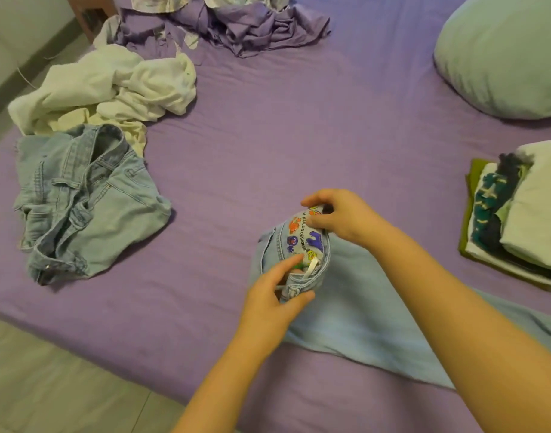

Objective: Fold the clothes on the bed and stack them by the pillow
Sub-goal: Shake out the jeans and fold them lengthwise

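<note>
- Hands work the waistband of pale blue denim jeans (355, 310) lying near the bed's (268, 135) near edge.
- Left hand (272, 300) pinches the waistband's near end, thumb beneath, fingertips tucked inside.
- Right hand (343, 214) curls round its far end, over the cartoon-printed lining.
- Jeans legs run under the right forearm.
- Folded stack (524, 214) at the right edge is cut off, near the pale green pillow (505, 54).

bed (268, 135) | jeans (346, 307) | denim heap (86, 201) | white heap (111, 89) | pillow (502, 54) | folded stack (524, 214)
</note>
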